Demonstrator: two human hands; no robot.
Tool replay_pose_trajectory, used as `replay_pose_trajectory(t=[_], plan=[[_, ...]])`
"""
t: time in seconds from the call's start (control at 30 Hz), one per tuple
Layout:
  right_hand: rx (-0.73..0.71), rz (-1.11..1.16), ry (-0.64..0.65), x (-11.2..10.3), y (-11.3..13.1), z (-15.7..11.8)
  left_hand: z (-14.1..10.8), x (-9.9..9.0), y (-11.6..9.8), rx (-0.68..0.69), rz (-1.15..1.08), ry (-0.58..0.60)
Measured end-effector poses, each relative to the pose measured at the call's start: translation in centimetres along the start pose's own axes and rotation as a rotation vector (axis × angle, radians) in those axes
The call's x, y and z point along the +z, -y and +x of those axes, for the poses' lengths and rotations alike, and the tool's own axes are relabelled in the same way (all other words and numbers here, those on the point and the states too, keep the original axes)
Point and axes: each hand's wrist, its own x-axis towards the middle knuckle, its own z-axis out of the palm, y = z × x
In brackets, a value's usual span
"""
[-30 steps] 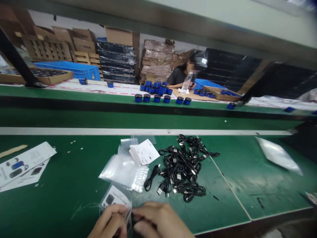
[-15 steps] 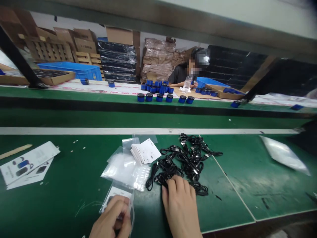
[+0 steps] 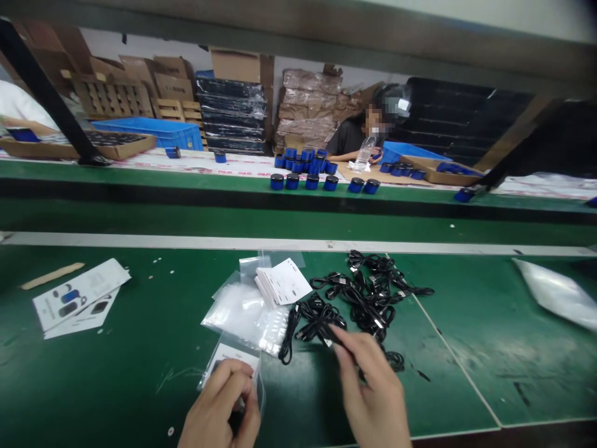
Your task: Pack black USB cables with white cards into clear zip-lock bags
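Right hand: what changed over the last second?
The right hand moved from beside the left hand rightward and forward to the black cables; thumb and finger now seem to pinch one, though blur hides the grip. The left hand still holds the clear bag. Card stack and blue jars look unchanged.

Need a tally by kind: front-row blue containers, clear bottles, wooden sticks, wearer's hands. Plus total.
Front-row blue containers: 6
Clear bottle: 1
Wooden stick: 1
Left hand and right hand: 2
Total: 10
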Motion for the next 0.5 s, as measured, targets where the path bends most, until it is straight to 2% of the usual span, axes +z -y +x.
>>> replay_pose_trajectory(t=[0.07,0.2,0.3,0.37,0.5], plan=[[0.023,0.111,0.1,1.0,0.2,0.6,0.1,-0.1,-0.1,-0.016,-0.022,0.025],[0.163,0.176,0.179,2.0,0.2,0.8,0.1,-0.3,0.0,-0.071,-0.084,0.062],[0.328,0.442,0.384,1.9,1.2,-0.5,0.0,-0.2,0.3,-0.064,-0.124,0.069],[0.342,0.518,0.507,2.3,2.1,-1.5,-0.2,0.0,0.4,-0.073,-0.153,0.051],[0.179,0.185,0.57,3.3,3.0,-3.0,-0.8,1.2,0.3,-0.139,-0.194,-0.043]])
